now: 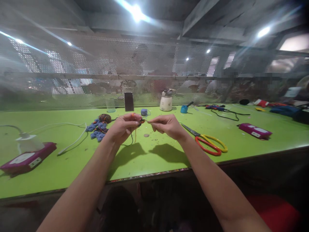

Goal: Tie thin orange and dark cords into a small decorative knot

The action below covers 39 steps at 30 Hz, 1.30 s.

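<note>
Above the green table, my left hand is closed, pinching a small dark crochet piece between thumb and fingers. Orange yarn loops over one of its fingers, and dark and orange strands hang below. Facing it, my right hand pinches a thin crochet hook, whose tip meets the piece; most of the hook is hidden by the fingers. Left of my left hand lie a ball of dark multicoloured yarn and a cluster of blue crocheted pieces.
Large scissors with red and yellow handles lie beside my right forearm. Purple power strips sit on both sides of the green table. Farther back stand a phone, a white jug, a blue pot and a blue yarn ball.
</note>
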Motion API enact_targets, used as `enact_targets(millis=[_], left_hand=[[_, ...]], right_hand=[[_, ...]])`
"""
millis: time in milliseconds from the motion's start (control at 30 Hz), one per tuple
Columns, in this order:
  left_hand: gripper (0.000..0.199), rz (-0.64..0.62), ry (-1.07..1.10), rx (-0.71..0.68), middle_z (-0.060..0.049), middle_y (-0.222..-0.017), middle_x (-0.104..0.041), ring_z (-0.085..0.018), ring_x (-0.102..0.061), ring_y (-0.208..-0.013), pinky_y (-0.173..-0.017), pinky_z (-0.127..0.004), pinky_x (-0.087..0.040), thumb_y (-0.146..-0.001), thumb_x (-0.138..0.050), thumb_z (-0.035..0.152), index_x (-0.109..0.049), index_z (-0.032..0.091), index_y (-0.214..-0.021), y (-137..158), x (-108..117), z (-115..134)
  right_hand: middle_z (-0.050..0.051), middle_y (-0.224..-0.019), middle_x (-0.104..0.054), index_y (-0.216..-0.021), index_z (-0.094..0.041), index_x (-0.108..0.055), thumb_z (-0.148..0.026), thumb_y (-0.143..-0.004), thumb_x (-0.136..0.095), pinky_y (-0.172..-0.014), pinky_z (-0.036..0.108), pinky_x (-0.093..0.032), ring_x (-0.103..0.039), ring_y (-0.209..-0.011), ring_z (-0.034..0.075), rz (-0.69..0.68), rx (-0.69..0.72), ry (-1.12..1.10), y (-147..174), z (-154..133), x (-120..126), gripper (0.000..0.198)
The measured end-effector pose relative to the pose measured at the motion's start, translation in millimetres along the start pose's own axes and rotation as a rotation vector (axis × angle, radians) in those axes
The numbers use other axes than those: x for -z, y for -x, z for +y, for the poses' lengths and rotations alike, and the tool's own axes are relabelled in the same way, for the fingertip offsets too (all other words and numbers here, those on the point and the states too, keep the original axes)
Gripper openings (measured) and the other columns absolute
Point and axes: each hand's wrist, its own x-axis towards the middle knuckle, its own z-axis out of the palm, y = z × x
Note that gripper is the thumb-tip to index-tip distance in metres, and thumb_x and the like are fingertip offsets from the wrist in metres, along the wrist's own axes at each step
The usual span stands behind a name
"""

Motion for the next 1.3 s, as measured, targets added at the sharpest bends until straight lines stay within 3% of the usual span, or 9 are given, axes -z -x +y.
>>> enact_targets(millis=[167, 333, 467, 600, 833, 1067, 1300], left_hand=[[0.015, -0.006, 0.01, 0.003, -0.001, -0.07, -0.066, -0.011, -0.062, -0.072, -0.07, -0.023, -0.047, -0.056, -0.076, 0.001, -0.067, 0.012, -0.057, -0.7, -1.8, -0.7], [0.022, 0.012, 0.015, 0.012, 0.0, -0.066, -0.065, -0.01, -0.061, -0.065, -0.069, -0.023, -0.047, -0.055, -0.078, 0.001, -0.068, 0.013, -0.072, -2.7, -1.5, -2.0], [0.049, 0.001, -0.017, 0.011, 0.0, -0.065, -0.067, -0.01, -0.061, -0.061, -0.063, -0.023, -0.045, -0.055, -0.079, 0.002, -0.067, 0.012, -0.102, -2.1, -2.4, -1.4], [0.08, 0.006, -0.075, -0.035, 0.002, -0.063, -0.067, -0.01, -0.059, -0.06, -0.063, -0.021, -0.044, -0.055, -0.079, 0.003, -0.051, 0.011, -0.129, 0.3, -6.1, -0.3], [0.109, 0.02, -0.261, -0.085, 0.004, -0.055, -0.064, -0.013, -0.059, -0.058, -0.063, -0.024, -0.045, -0.052, -0.078, 0.001, -0.027, 0.011, -0.148, -1.9, -9.3, -6.3], [0.082, 0.017, -0.754, -0.301, 0.005, -0.056, -0.059, -0.013, -0.053, -0.053, -0.058, -0.024, -0.04, -0.065, -0.067, 0.005, -0.044, 0.02, -0.142, 1.1, -14.8, -14.8], [0.065, 0.065, -0.839, -0.491, 0.002, -0.075, -0.063, -0.013, -0.052, -0.069, -0.076, -0.025, -0.04, -0.073, -0.063, 0.007, -0.054, 0.025, -0.135, 5.6, -22.7, -21.6]], right_hand=[[-0.002, -0.054, -0.061, -0.087, -0.013, -0.074, -0.027, -0.072, -0.075, -0.038, 0.021, -0.02, -0.035, -0.038, 0.003, -0.012, -0.084, -0.123, -1.2, 5.9, -4.6, 0.02], [-0.001, -0.057, -0.061, -0.087, -0.013, -0.072, -0.031, -0.07, -0.076, -0.038, 0.019, -0.021, -0.04, -0.039, 0.003, 0.008, -0.151, -0.196, -1.6, 10.4, -7.8, 0.025], [-0.001, -0.059, -0.062, -0.089, -0.013, -0.07, -0.032, -0.07, -0.076, -0.039, 0.019, -0.024, -0.042, -0.041, 0.004, 0.031, -0.184, -0.2, -1.8, 12.5, -9.4, 0.028], [-0.001, -0.057, -0.06, -0.091, -0.012, -0.07, -0.034, -0.069, -0.075, -0.038, 0.019, -0.023, -0.04, -0.039, 0.004, 0.072, -0.165, -0.143, -3.2, 14.6, -12.3, 0.031], [-0.004, -0.05, -0.057, -0.083, -0.014, -0.073, -0.022, -0.068, -0.074, -0.041, 0.02, -0.03, -0.04, -0.041, 0.005, 0.147, -0.131, 0.016, -3.8, 15.1, -17.4, 0.018], [-0.003, -0.048, -0.059, -0.077, -0.012, -0.07, -0.025, -0.066, -0.077, -0.035, 0.02, -0.023, -0.037, -0.035, 0.004, 0.145, -0.291, -0.054, -7.2, 22.4, -14.6, 0.019], [-0.003, -0.056, -0.058, -0.088, -0.011, -0.064, -0.021, -0.07, -0.072, -0.037, 0.018, -0.023, -0.041, -0.039, 0.004, 0.212, -0.356, -0.285, -6.7, 20.8, -17.0, 0.021]])
